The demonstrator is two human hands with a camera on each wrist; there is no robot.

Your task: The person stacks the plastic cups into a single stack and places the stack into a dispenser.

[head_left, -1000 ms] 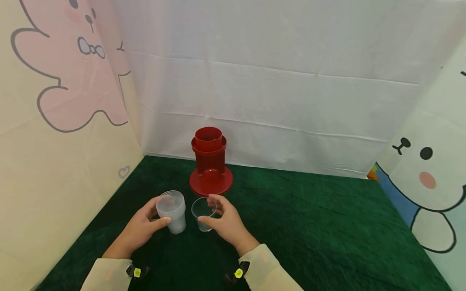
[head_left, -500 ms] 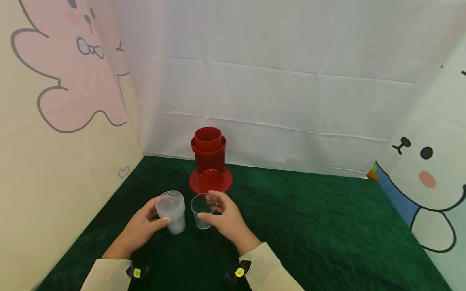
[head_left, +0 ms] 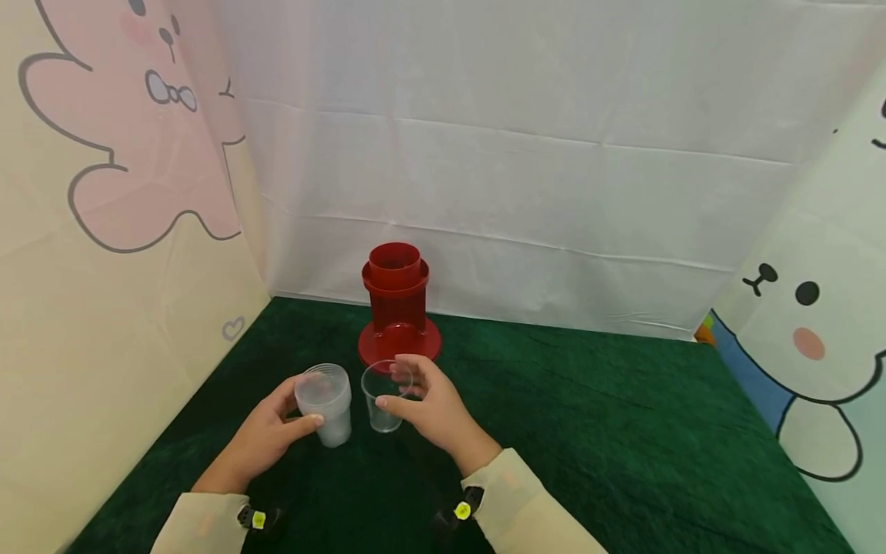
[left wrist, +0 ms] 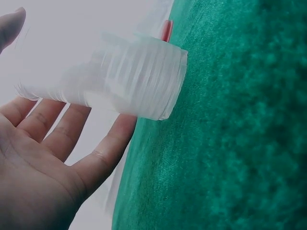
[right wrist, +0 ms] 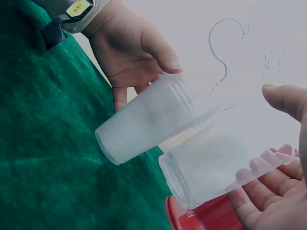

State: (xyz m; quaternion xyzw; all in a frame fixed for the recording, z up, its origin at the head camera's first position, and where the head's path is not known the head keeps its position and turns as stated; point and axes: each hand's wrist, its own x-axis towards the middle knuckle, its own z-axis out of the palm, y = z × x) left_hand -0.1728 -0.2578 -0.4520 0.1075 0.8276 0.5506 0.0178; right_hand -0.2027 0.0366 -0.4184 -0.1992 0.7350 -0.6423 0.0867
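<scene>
My left hand (head_left: 259, 438) grips a stack of frosted-looking plastic cups (head_left: 332, 408), thumb on the near side. In the left wrist view the fingers curve along the stack's side (left wrist: 144, 79), whose ridged layers show several nested cups. Just right of it, my right hand (head_left: 439, 412) holds a single clear plastic cup (head_left: 379, 404) between thumb and fingers. Seen from the right wrist, this single cup (right wrist: 206, 167) tilts beside the stack (right wrist: 148, 120), with a narrow gap between their bases. Both cup mouths face up in the head view.
A red cylindrical holder (head_left: 398, 308) with a round base stands behind the cups, near the white back curtain (head_left: 519, 192). Dark green cloth (head_left: 588, 431) covers the table. Printed cartoon sheets (head_left: 124, 308) hang at both sides.
My right hand has moved the single cup slightly away from me, toward the red holder; its rim now overlaps the holder's base in the head view. My left hand and the stack stay nearly still.
</scene>
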